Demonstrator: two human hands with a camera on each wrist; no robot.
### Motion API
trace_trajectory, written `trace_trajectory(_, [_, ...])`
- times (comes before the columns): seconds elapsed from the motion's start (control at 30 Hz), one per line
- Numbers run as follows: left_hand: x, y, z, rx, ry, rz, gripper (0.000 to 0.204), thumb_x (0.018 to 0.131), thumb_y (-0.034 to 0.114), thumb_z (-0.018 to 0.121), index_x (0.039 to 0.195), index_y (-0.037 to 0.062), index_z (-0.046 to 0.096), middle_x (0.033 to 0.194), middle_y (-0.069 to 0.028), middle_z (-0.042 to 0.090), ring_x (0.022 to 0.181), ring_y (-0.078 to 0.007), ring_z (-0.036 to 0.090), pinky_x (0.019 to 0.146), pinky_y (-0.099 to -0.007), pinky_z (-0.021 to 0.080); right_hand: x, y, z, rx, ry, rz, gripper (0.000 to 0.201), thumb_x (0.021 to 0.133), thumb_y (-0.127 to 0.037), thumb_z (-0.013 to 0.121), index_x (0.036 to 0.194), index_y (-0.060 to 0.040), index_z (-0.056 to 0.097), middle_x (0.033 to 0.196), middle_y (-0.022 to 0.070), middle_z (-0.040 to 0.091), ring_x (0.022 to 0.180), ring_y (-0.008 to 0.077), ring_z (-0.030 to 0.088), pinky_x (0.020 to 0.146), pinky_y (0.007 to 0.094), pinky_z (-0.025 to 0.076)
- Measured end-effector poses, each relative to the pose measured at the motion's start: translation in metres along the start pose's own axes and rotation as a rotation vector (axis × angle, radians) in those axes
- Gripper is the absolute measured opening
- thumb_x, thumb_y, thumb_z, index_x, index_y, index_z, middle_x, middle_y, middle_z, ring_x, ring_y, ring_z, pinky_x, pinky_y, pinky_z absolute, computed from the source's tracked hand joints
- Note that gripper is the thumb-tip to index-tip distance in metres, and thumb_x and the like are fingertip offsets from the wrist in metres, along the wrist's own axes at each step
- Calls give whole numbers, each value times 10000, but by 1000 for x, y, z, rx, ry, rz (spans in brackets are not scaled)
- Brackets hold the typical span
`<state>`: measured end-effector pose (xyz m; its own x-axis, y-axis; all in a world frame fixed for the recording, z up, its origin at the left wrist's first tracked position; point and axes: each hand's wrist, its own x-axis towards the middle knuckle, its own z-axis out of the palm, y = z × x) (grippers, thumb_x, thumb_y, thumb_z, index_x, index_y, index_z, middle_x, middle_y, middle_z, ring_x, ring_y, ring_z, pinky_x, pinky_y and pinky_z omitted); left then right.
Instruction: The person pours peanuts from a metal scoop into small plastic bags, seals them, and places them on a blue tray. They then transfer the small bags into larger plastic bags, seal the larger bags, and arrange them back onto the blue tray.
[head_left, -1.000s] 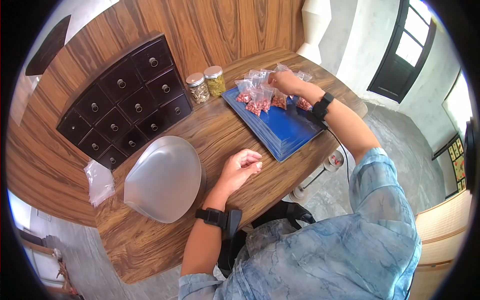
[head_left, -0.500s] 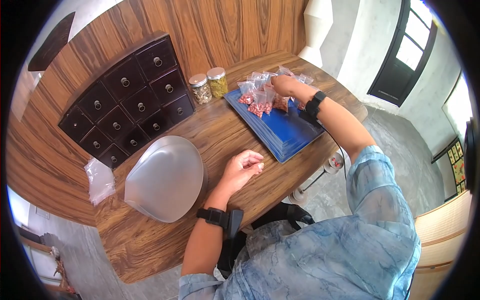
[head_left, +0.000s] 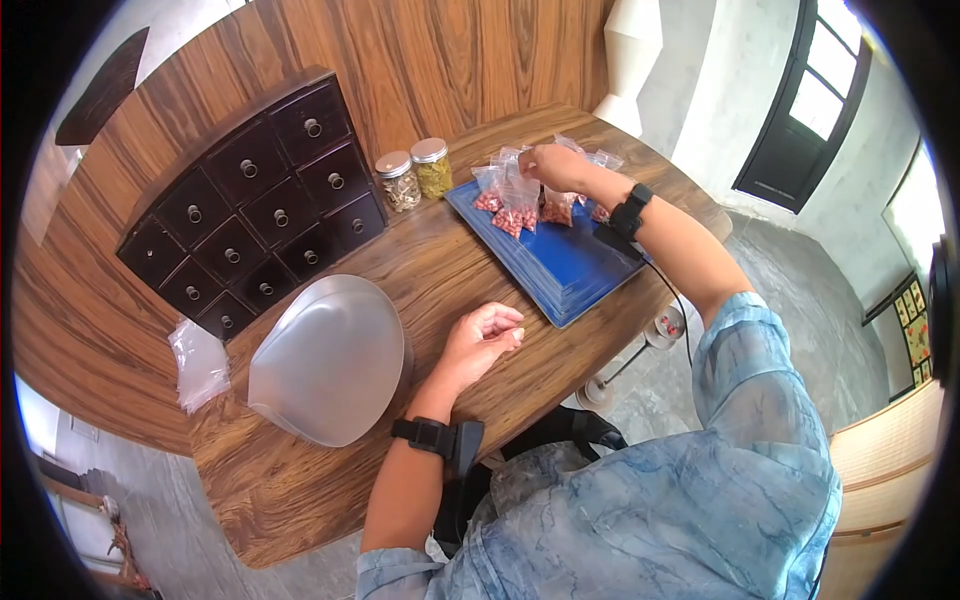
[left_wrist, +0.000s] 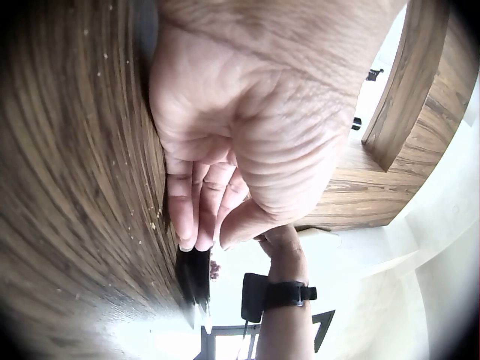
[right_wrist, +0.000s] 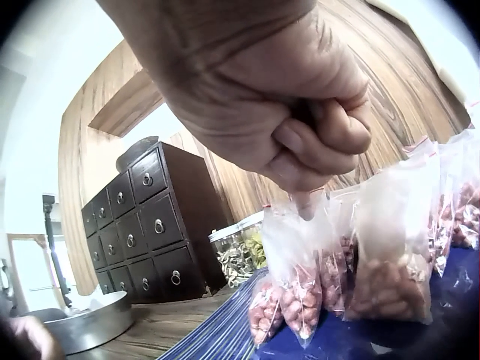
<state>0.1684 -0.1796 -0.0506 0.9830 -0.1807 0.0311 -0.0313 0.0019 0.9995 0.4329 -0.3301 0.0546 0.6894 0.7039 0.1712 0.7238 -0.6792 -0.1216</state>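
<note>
My right hand [head_left: 556, 167] is over the back left of a blue tray [head_left: 585, 262], among clear zip bags [head_left: 512, 215] of pinkish-red, peanut-like kernels. In the right wrist view most of its fingers are curled into the palm with nothing seen inside. One fingertip [right_wrist: 305, 206] points down at the top edge of a small upright bag [right_wrist: 301, 296]. Beside it stands a fuller bag [right_wrist: 390, 277]. My left hand [head_left: 477, 345] rests sideways on the wooden table [head_left: 470, 265], in front of the tray, its fingers loosely bent and holding nothing.
A shiny metal scoop-shaped pan [head_left: 335, 365] lies left of my left hand. Behind it stands a dark drawer cabinet [head_left: 262, 215], with flat plastic bags [head_left: 198, 368] at its foot. Two lidded jars, one with pale pieces [head_left: 400, 188] and one yellow-green [head_left: 434, 178], stand by the tray.
My right hand has shifted a little left across the bags, toward those at the tray's left side. My left hand has stayed in place.
</note>
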Motion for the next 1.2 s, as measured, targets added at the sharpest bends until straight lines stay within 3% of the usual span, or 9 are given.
trace_trajectory(0.3, [0, -2, 0, -20, -1, 2, 194, 873, 39, 612, 1056, -12, 574, 892, -60, 640, 807, -116, 608, 728, -251, 501, 1, 8, -30, 142, 302, 125, 249, 858, -240, 508, 1004, -80, 630, 977, 175, 654, 960, 344, 614, 815, 434, 473])
trace_trajectory(0.43, [1, -2, 0, -17, -4, 3, 193, 871, 36, 612, 1053, -16, 573, 894, -57, 637, 803, -111, 603, 724, -251, 500, -3, 8, -49, 199, 303, 139, 244, 864, -246, 521, 1000, -73, 626, 966, 172, 654, 948, 351, 611, 822, 423, 472])
trace_trajectory(0.67, [1, -3, 0, -58, -3, 4, 222, 864, 56, 631, 1065, -13, 566, 917, -62, 625, 810, -112, 599, 718, -254, 501, -23, -20, -65, 402, 185, 33, 166, 892, -191, 558, 939, -36, 597, 865, 126, 646, 817, 237, 620, 752, 350, 474])
trace_trajectory(0.87, [4, -7, -1, -25, 337, 164, 476, 828, 104, 693, 1231, 38, 449, 1102, -97, 561, 968, -154, 555, 835, -300, 487, -52, -61, -46, 548, -50, -287, 144, 938, -182, 540, 922, -44, 575, 767, 33, 596, 711, 112, 537, 648, 281, 436])
trace_trajectory(0.9, [5, -6, -2, 11, 414, 194, 512, 822, 117, 702, 1248, 42, 429, 1159, -109, 527, 1007, -169, 537, 880, -319, 473, -62, -76, -44, 673, -187, -131, 135, 952, -182, 527, 924, -58, 573, 744, -1, 549, 688, 66, 478, 607, 247, 408])
trace_trajectory(1.0, [7, -7, -6, -103, 453, 274, 623, 783, 196, 757, 1274, 37, 407, 1167, -126, 544, 1072, -201, 550, 865, -343, 482, -79, -102, -33, 771, -319, -264, 119, 954, -171, 523, 926, -68, 573, 734, -16, 510, 676, 45, 437, 596, 226, 396])
trace_trajectory(1.03, [5, -4, -6, -338, 287, 284, 539, 808, 143, 723, 1253, 14, 448, 1129, -122, 577, 1041, -204, 582, 866, -333, 490, -85, -111, -28, 780, -356, -277, 102, 949, -155, 527, 939, -65, 574, 741, -30, 511, 677, 54, 447, 605, 231, 404])
trace_trajectory(1.13, [-5, 11, -7, -379, 43, 87, 387, 839, 115, 683, 1173, -6, 529, 1027, -108, 619, 967, -202, 616, 837, -296, 500, -100, -129, -14, 723, -344, -396, 94, 938, -109, 518, 917, -35, 571, 710, 14, 549, 688, 84, 494, 627, 271, 436])
trace_trajectory(1.2, [-9, 17, -7, -363, 38, 4, 239, 860, 141, 659, 1054, 22, 587, 977, -93, 643, 852, -150, 624, 770, -274, 512, -105, -137, -10, 671, -339, -419, 99, 938, -93, 511, 898, -27, 573, 672, 40, 551, 661, 104, 501, 616, 288, 444])
